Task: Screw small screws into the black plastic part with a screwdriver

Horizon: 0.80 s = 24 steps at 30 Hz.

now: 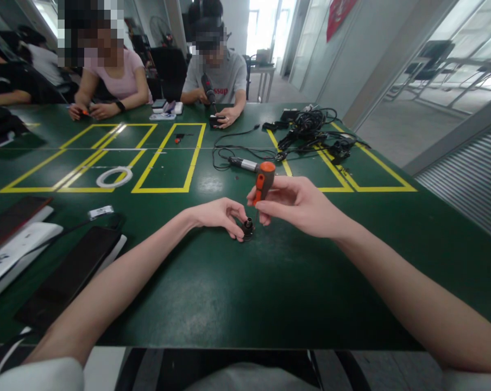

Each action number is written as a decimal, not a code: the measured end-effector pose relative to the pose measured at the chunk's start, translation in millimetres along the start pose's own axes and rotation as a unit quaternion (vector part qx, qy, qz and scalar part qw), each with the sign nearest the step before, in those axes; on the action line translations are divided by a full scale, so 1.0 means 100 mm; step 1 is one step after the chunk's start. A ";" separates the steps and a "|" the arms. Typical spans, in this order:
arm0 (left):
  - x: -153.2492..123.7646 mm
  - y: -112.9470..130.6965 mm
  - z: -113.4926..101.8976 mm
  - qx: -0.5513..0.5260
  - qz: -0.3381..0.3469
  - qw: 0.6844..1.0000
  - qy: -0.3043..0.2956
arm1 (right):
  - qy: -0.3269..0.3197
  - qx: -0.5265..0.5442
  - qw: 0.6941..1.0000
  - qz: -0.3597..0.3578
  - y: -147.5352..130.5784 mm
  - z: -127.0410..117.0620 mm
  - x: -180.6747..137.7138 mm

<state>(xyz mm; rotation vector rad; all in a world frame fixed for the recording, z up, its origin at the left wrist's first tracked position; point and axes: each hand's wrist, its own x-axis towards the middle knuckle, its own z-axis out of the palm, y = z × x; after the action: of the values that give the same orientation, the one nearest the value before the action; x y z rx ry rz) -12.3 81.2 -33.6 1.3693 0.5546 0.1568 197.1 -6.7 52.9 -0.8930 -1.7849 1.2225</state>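
My left hand (220,214) pinches a small dark round part (249,230) against the green tabletop, thumb and fingers at its left side. A short metallic-looking stub rises from the part's top. In my right hand (301,209) is a screwdriver (265,178) with an orange and grey handle, gripped between thumb and fingers. Its thin shaft points down, close to the right of the dark part. Whether the tip touches the part is too small to tell. Fingers partly cover the lower handle.
Behind my right hand lies a silver-and-black cylindrical tool (244,163) with a cord. A tangle of black cables (310,127) sits back right. A white ring (114,177), a black phone (70,274) and a white device (23,252) lie left. Co-workers sit across the table.
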 end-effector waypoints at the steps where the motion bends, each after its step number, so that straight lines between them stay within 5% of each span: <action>1: 0.00 0.00 0.00 -0.005 -0.001 1.000 0.003 | -0.005 0.019 1.000 0.006 0.00 0.00 0.00; 8: 0.02 -0.02 0.02 0.045 0.014 0.998 0.031 | 0.030 0.012 0.999 -0.001 0.04 0.04 0.01; 19: 0.05 -0.04 0.09 0.050 0.044 0.994 0.082 | 0.070 -0.261 0.961 -0.056 0.10 -0.06 0.02; 24: 0.06 -0.05 0.09 0.039 0.035 0.995 0.083 | 0.036 -0.274 0.960 -0.035 0.08 -0.10 0.01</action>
<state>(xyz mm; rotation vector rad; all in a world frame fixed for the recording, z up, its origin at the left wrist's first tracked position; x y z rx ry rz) -4.2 74.8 -38.7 1.4599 0.6575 0.3120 206.2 0.9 47.6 -1.1491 -2.1139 0.6385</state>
